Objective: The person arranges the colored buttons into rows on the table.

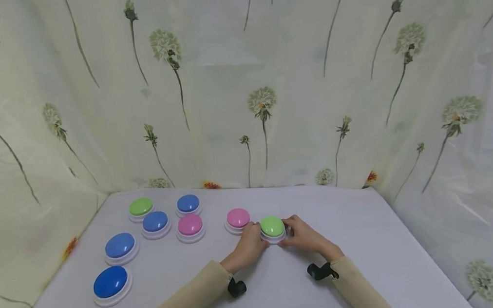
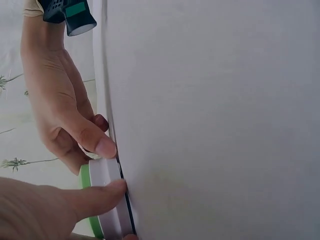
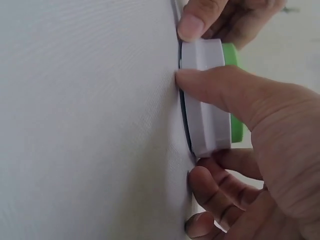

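A push button with a green dome [image 1: 272, 226] and a white round base is held between my two hands. My left hand [image 1: 248, 248] grips its left side, and my right hand [image 1: 303, 238] grips the right. In the left wrist view, the left thumb [image 2: 97, 200] lies across the white base [image 2: 107, 172]. The right thumb [image 3: 215, 86] does the same in the right wrist view. A thin dark line runs along the base's underside at the tabletop; I cannot tell whether it is lifted. Just left of it stands a pink button [image 1: 238, 218], its base partly behind my left hand.
Several other buttons sit on the left half of the white table [image 1: 371, 270]: a second pink one [image 1: 189, 224], a green one [image 1: 140, 207], and blue ones, the nearest being dark blue [image 1: 110, 282]. A dandelion-print curtain [image 1: 218, 78] surrounds the table's back and sides.
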The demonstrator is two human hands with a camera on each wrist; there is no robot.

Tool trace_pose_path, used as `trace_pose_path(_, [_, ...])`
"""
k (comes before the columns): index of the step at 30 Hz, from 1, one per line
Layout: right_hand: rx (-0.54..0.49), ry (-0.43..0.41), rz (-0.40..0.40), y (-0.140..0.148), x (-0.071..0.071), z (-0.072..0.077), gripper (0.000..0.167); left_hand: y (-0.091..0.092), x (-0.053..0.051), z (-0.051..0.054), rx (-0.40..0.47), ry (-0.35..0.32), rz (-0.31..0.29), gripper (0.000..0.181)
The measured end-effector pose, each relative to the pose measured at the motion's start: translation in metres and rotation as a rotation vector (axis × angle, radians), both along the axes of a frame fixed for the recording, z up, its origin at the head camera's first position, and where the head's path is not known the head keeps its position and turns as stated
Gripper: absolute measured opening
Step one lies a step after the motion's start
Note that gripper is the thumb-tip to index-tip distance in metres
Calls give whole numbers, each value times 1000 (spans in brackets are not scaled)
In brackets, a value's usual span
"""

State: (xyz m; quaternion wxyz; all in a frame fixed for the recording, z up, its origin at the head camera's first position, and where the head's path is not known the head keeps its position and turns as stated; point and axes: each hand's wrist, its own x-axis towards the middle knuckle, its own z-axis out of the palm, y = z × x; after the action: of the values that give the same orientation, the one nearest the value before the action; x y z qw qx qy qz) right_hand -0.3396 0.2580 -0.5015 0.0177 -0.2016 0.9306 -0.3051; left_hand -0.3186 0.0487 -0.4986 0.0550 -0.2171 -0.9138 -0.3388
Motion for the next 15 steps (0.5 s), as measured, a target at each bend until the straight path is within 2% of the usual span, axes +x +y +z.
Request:
trace_pose_path(4, [-33,-7,-42,-1,-4,-1,65,3,-1,2,19,13,14,38])
trace_pose_path(8, [-61,2,-49,-1,-7,-1,63,6,-5,2,43,15,12,32])
trace_pose_path(15, [-65,12,-134,-6,-10,0,63,11,-13,2,57,-15,23,30])
